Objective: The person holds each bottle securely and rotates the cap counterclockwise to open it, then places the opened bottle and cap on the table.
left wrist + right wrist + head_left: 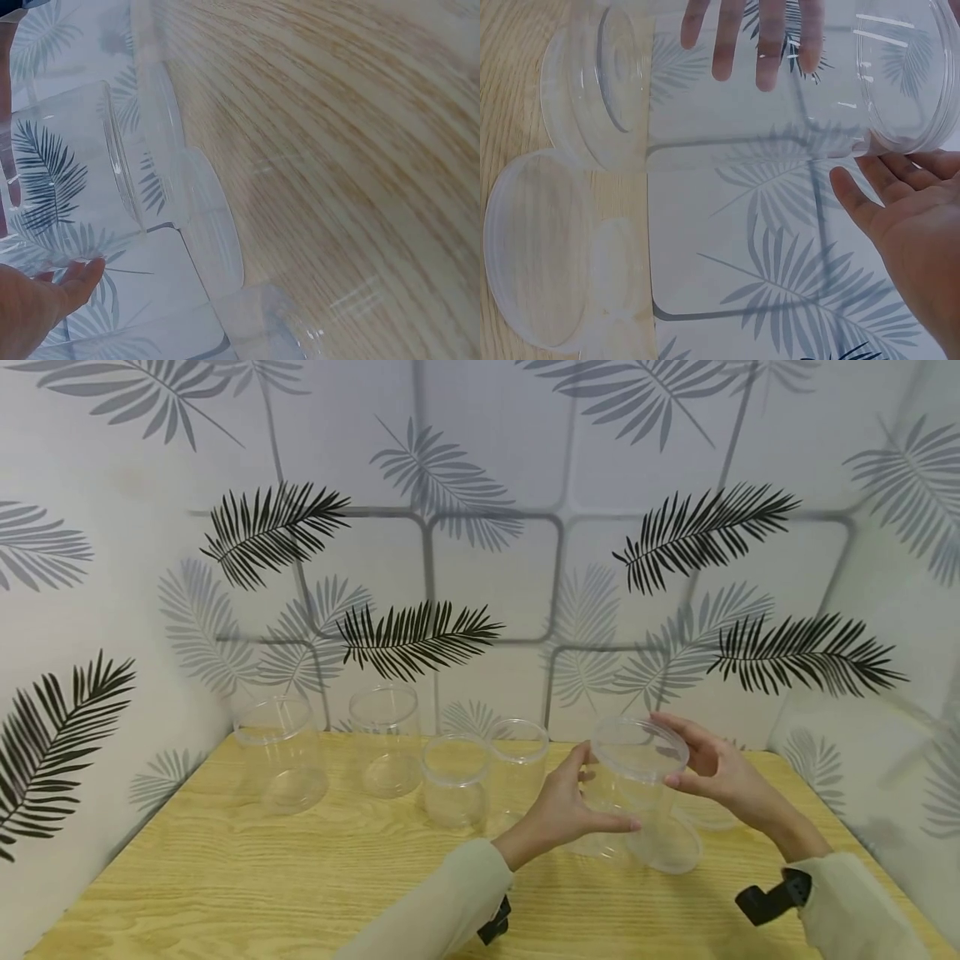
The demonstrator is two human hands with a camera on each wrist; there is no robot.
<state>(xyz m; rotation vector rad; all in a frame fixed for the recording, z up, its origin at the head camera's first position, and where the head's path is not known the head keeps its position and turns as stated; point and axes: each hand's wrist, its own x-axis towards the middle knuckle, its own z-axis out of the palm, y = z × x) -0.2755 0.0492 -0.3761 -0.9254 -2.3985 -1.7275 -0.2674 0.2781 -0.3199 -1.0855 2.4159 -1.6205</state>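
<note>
My left hand (551, 814) and right hand (723, 777) hold a clear plastic jar (630, 789) from opposite sides, its open rim facing up. The left thumb lies along the front, with the left fingers round the far side. My right thumb and fingers span the jar close to its rim. Through the jar wall (840, 124) in the right wrist view, the left fingertips (769, 71) show. A clear round lid (675, 852) lies by the jar's base, and another lid (165, 112) shows beside it in the left wrist view.
Several clear jars stand left of my hands: a wide one (281, 752), a tall one (386, 743), a short one (455, 785) and a narrower one (517, 760). The wooden table (262, 877) meets a leaf-patterned wall (495, 577) at the back.
</note>
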